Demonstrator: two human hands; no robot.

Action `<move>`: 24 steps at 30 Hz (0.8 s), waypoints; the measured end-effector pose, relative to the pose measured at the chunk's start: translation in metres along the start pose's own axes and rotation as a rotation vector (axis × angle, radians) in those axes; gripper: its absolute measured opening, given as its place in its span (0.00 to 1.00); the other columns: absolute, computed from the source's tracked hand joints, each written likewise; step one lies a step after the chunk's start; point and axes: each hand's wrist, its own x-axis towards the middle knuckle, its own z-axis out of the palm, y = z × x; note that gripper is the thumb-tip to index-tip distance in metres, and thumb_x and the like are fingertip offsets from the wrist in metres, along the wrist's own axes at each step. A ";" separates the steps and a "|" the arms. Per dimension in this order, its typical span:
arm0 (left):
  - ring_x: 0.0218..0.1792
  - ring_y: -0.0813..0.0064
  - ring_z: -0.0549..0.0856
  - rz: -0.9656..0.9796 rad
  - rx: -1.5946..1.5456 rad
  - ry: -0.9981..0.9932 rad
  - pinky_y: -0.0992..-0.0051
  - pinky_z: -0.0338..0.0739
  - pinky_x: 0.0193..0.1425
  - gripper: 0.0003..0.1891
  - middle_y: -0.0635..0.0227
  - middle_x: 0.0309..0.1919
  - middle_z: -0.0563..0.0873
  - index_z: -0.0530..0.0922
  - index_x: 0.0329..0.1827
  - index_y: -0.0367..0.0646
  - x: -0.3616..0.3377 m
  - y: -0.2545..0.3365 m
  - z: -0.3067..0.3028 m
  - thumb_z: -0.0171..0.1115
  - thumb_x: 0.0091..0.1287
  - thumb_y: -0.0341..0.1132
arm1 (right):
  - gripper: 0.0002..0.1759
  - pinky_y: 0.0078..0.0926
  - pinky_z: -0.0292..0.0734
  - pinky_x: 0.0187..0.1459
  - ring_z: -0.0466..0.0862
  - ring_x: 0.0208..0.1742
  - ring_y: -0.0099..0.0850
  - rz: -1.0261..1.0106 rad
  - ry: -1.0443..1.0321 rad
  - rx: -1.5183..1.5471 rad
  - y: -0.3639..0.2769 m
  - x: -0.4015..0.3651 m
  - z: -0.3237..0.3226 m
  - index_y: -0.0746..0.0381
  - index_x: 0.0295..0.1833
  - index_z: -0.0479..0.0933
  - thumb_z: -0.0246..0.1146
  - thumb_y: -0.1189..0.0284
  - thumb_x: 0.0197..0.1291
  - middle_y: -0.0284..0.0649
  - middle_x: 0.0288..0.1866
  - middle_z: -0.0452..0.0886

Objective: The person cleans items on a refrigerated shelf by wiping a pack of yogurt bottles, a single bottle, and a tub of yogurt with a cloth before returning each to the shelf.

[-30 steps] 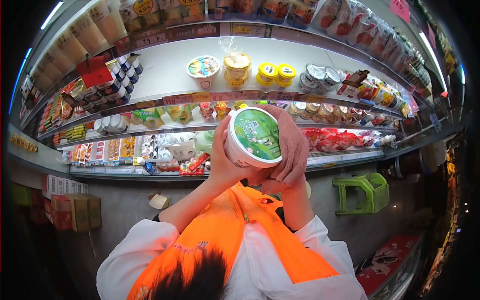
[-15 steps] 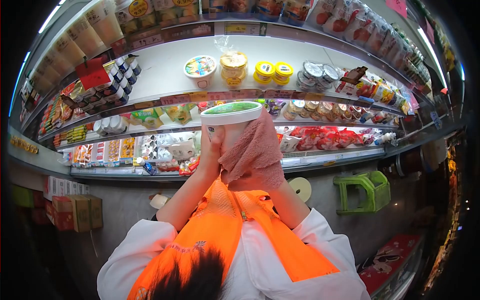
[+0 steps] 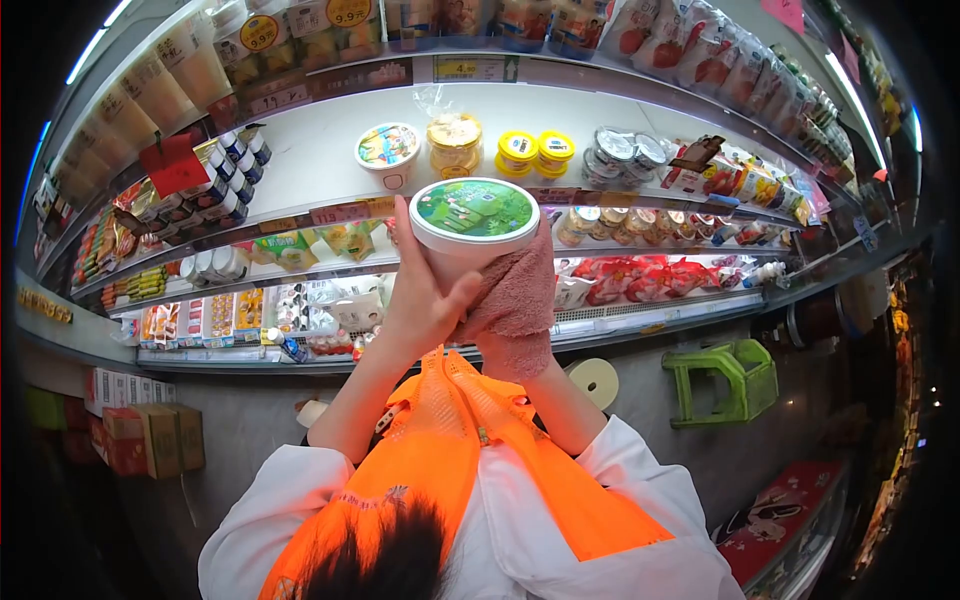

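Between my hands is a white round tub (image 3: 474, 212) with a green printed lid, tilted so its top faces me. My left hand (image 3: 425, 295) grips the tub's left side, fingers up along the wall and thumb across the front. A pink cloth (image 3: 518, 295) is draped over my right hand (image 3: 510, 355), which presses it against the tub's lower right side. Most of the right fingers are hidden under the cloth. Just beyond, on the white shelf, stand another white tub (image 3: 387, 155), a bagged stack of yellow-lidded tubs (image 3: 455, 145) and small yellow tubs (image 3: 535, 153).
Clear-lidded cups (image 3: 625, 152) stand farther right on the shelf (image 3: 310, 140). Lower racks hold red packages (image 3: 650, 278) and other packed goods. A green stool (image 3: 720, 380) is on the floor at right, cardboard boxes (image 3: 160, 440) at left.
The tub has tipped toward me, so its lid shows more fully. My left fingers have shifted up its side, and the cloth has moved lower and slightly left.
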 end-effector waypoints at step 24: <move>0.61 0.68 0.72 -0.012 -0.156 0.045 0.69 0.69 0.63 0.59 0.59 0.59 0.71 0.52 0.70 0.34 0.018 0.007 0.000 0.73 0.44 0.64 | 0.35 0.22 0.71 0.54 0.73 0.56 0.28 -0.235 -0.098 0.080 0.002 -0.003 -0.007 0.64 0.66 0.59 0.67 0.69 0.56 0.41 0.55 0.74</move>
